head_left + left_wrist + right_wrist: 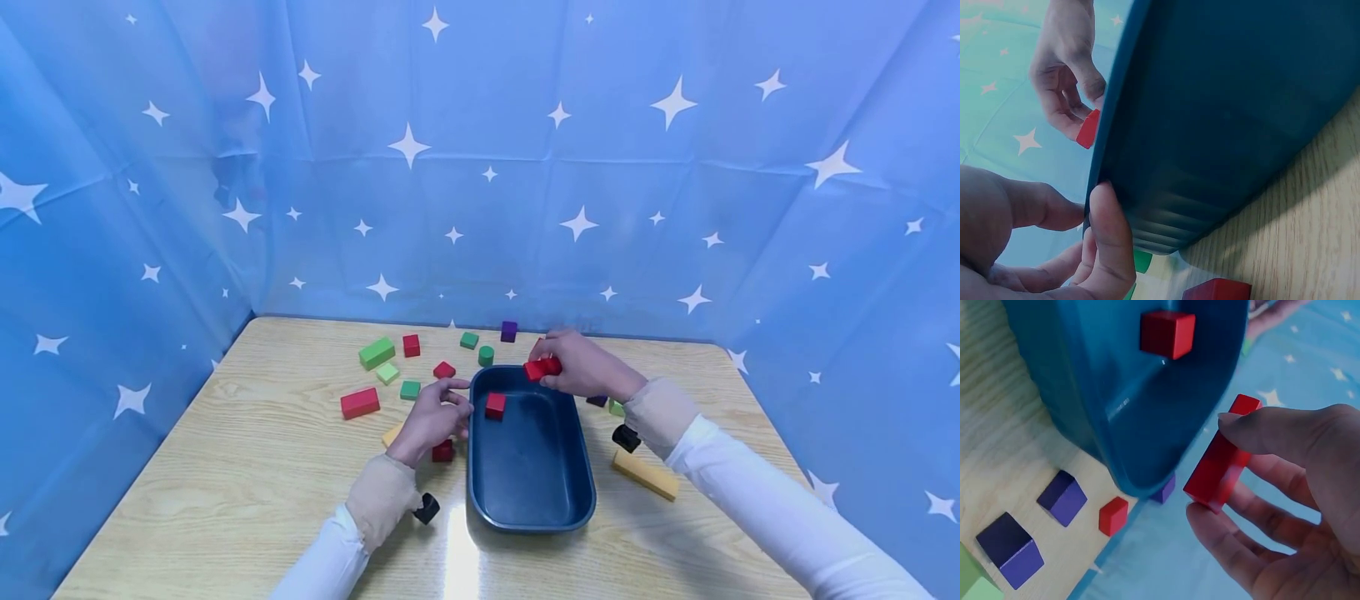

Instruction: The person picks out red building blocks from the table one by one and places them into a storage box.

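Right hand [576, 365]: 1 block [1215, 470], perhaps over tray [534, 471].

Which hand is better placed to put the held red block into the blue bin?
Probably the right hand: it pinches the red block near the far rim of the blue bin. The left hand holds no block and grips the bin's left rim.

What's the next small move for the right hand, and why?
Probably ease the right hand inward over the dark blue bin: it pinches a long red block near the bin's far end, a red cube already lies inside, and there looks to be ample room beside it.
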`<state>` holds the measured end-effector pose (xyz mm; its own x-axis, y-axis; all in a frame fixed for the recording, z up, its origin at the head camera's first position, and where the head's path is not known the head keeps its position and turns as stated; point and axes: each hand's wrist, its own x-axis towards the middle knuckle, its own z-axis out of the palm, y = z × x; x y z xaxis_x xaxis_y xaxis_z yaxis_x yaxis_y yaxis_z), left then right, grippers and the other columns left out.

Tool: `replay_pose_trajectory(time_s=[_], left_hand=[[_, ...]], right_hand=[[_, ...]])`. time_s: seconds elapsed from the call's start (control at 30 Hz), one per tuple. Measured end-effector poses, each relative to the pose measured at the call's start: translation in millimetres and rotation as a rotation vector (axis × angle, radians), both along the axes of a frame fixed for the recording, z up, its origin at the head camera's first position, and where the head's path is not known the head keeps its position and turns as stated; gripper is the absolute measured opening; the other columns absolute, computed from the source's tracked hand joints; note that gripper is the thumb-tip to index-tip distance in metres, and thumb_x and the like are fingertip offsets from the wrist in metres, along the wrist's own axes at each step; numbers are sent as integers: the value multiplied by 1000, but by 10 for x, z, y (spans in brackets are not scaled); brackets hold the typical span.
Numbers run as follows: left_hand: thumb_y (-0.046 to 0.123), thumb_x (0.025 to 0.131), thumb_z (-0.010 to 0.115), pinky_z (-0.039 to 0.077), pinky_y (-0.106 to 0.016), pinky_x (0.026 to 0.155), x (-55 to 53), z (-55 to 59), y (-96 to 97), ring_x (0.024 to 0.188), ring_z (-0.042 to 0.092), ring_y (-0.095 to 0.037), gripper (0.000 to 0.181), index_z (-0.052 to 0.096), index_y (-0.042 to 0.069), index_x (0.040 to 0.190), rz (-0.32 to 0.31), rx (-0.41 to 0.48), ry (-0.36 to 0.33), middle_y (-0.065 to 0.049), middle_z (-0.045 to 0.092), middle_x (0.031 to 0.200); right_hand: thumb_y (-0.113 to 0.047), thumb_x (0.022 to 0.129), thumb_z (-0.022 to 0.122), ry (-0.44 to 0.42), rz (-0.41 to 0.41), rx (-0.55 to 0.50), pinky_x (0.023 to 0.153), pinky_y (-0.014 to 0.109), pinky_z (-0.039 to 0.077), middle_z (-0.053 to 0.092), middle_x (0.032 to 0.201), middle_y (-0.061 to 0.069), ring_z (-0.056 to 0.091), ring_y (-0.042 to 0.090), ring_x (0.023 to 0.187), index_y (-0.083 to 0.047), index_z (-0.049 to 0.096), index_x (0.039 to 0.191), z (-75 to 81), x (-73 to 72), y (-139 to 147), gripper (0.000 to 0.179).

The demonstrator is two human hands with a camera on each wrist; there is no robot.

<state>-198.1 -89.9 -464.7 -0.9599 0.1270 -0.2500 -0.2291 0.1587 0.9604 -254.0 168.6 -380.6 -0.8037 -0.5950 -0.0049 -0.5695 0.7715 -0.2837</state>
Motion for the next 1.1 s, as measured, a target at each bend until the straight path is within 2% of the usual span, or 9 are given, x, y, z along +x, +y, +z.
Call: replay_pose_trajectory(time_s=[0.23,0.4,0.7,0.93,1.1], left_hand=[[7,99,60,62,-27,68,5,-1,6,77,67,-22,38,58,8,137,5,-9,-1,-15,60,108],[6,99,60,62,-27,67,0,-12,7,77,67,-22,38,58,9,137,12,-4,-6,-15,61,108],[5,98,60,62,-27,66,2,-3,17,74,67,-21,39,58,6,137,9,17,10,-15,60,106],[4,98,60,62,-27,66,7,3,11,75,67,-21,39,58,6,137,14,10,16,-15,60,107],[4,98,60,62,-29,67,17,5,12,75,67,-22,39,58,6,137,10,10,14,-15,60,107]], right_hand=[[-10,85,82,-64,45,59,77,32,61,68,108,6,61,18,90,-10,73,113,-57,69,-103,29],[-10,84,82,-78,86,120,75,29,58,68,104,4,58,15,85,-11,74,108,-114,94,-152,26],[-12,86,82,-119,44,217,78,32,62,68,101,4,60,15,82,-14,73,107,-226,99,-209,23],[-10,87,79,-143,51,281,71,29,59,66,85,2,58,14,70,-11,70,97,-294,65,-239,13],[-10,88,79,-149,52,309,68,29,56,63,79,1,57,14,67,-9,69,94,-370,26,-261,12]])
